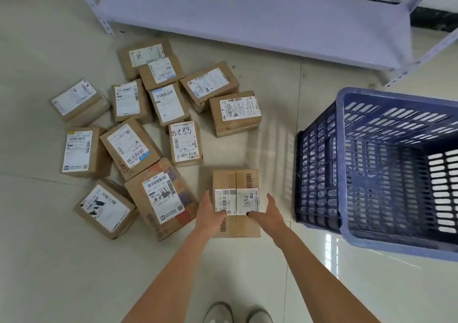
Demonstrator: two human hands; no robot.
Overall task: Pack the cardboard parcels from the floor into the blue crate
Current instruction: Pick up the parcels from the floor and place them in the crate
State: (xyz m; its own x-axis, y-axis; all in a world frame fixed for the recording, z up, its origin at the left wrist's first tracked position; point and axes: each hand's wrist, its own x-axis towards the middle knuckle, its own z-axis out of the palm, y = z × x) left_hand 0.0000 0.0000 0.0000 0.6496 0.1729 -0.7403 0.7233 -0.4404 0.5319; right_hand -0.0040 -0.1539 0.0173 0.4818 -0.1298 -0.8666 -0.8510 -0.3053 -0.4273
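A cardboard parcel [235, 181] with a white label marked "A34" is held between both hands. My left hand [209, 213] grips its left side with the thumb on the label. My right hand [269, 211] grips its right side, thumb on top. The blue slatted crate [319, 174] stands on the floor just to the right of the parcel, and no parcels show inside it. Several more labelled cardboard parcels lie scattered on the floor to the left, among them one marked "S288" [185, 142] and a larger one [161, 198] beside my left hand.
A white metal shelf unit [247, 17] runs across the back, its legs reaching the floor at left and right. The floor is pale glossy tile [260, 273]. My shoes [238, 314] show at the bottom edge.
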